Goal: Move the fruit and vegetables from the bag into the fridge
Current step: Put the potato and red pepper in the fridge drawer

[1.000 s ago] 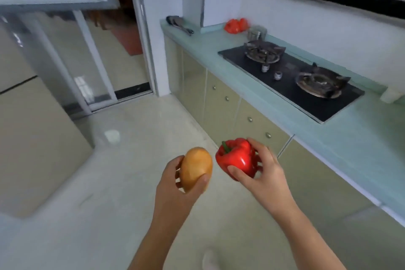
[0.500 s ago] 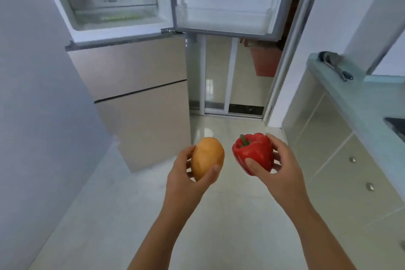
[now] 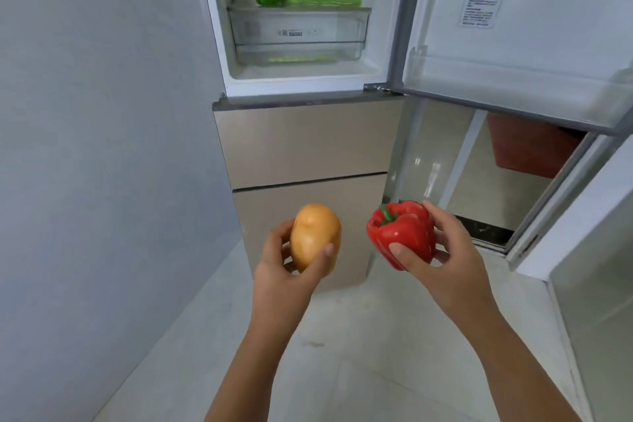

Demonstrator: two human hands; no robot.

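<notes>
left hand [image 3: 284,271] grips potato [image 3: 315,238], right hand [image 3: 445,257] grips red pepper [image 3: 400,233], both below open fridge [image 3: 301,140].

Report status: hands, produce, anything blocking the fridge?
Grips: left hand on potato, right hand on red pepper. Both low, in front of the fridge; fridge door open, nothing between hands and shelves.

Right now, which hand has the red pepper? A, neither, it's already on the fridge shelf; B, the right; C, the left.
B: the right hand grips the red pepper, while the left hand holds the potato.
</notes>
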